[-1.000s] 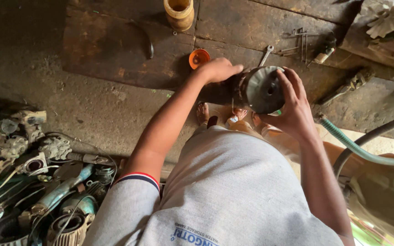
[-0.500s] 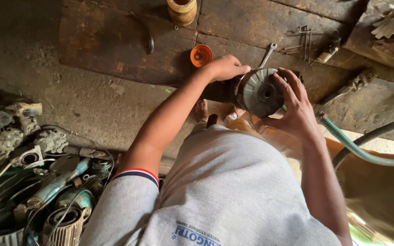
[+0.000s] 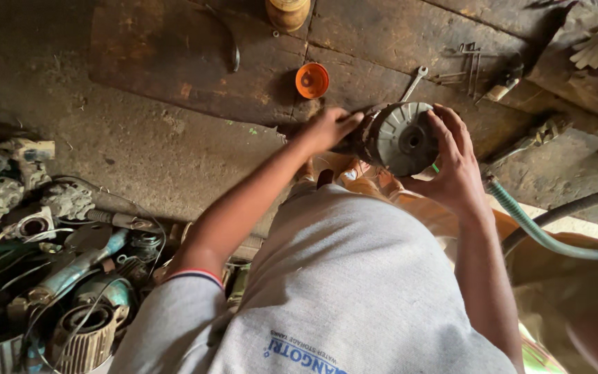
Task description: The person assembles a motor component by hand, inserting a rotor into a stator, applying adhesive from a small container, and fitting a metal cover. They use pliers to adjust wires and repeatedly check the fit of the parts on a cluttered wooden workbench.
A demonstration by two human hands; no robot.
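Nearest the camera, at the lower left of the frame, a heap of old motor parts (image 3: 50,291) and cabled power tools lies on the floor, and the person's grey shirt (image 3: 354,291) fills the lower middle. Above it the two arms reach up to a round grey motor housing (image 3: 401,137) held off the floor just right of centre. Since a second ago the housing has turned: its ribbed end face now looks more squarely at the camera, and the right hand (image 3: 455,163) has slid from its top edge to cup its right side, fingers spread narrow around the rim. The left hand (image 3: 330,128) grips the darker back end (blurred, so I cannot tell exactly how its fingers close). So the work in hand looks like rotating the part for inspection. Beyond lie an orange cap (image 3: 311,80), a spanner (image 3: 413,83) and a green hose (image 3: 541,232).
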